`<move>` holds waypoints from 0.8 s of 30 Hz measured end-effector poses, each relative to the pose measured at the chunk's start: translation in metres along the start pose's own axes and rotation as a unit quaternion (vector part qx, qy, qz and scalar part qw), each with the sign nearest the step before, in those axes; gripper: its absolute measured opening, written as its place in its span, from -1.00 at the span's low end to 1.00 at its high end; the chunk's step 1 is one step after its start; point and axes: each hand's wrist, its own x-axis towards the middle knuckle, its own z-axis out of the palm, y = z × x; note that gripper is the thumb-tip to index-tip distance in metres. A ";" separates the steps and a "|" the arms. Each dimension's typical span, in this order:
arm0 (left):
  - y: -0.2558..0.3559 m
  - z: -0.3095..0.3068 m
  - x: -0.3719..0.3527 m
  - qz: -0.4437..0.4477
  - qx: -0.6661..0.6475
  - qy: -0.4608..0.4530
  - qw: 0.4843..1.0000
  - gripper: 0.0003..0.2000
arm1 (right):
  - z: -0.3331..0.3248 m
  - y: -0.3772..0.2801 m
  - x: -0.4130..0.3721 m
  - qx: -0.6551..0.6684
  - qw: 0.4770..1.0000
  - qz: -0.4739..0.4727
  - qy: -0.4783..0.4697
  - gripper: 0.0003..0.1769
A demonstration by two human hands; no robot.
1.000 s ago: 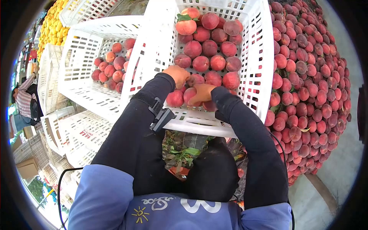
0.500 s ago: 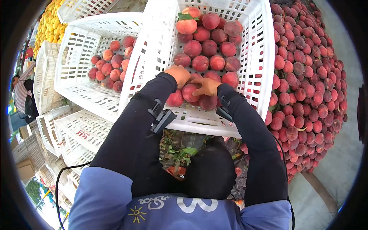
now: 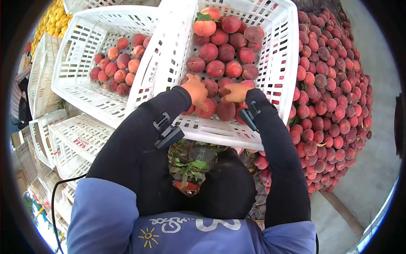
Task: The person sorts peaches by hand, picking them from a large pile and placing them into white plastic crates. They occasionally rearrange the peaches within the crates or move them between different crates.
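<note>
A heap of dark red peaches fills the ground to the right. Just beside it, in front of the person's knees, a white crate stands with its near side lower in view. Left of that sits a second crate, with a small cluster of peaches toward its right side. More pale crates stand farther left.

Both arms, in black sleeves, reach over the near rim of the first crate. The left hand is lowered among the peaches near the crate's left corner, knuckles up, fingers bent downward. One digit touches a peach close to the near wall; whether the rest of the hand is closed around any fruit cannot be told, as the hand covers its own palm. The right hand comes in from the other side, its fingers pointing left, bent and slightly spread against the peaches. A dark peach lies just below it; whether the hand grasps that one or merely rests by it is unclear.

Another peach sits in the narrow gap between the two hands. Toward the far end, a green leaf lies on a paler peach.
</note>
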 end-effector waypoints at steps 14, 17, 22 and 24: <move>0.001 0.008 0.000 0.018 -0.021 0.041 0.999 -0.39 | 0.031 -0.037 -0.035 -0.226 0.966 0.121 0.042 -0.20; -0.005 0.013 0.000 0.021 -0.016 0.044 0.999 -0.36 | 0.024 -0.040 -0.058 -0.138 0.967 0.013 0.214 -0.14; -0.010 0.018 0.006 0.061 -0.054 0.062 0.995 -0.41 | -0.003 -0.050 -0.237 0.290 0.801 -0.210 0.479 -0.51; -0.009 0.015 0.003 0.057 -0.065 0.052 0.995 -0.40 | 0.018 -0.015 -0.296 0.329 0.711 -0.174 0.597 -0.57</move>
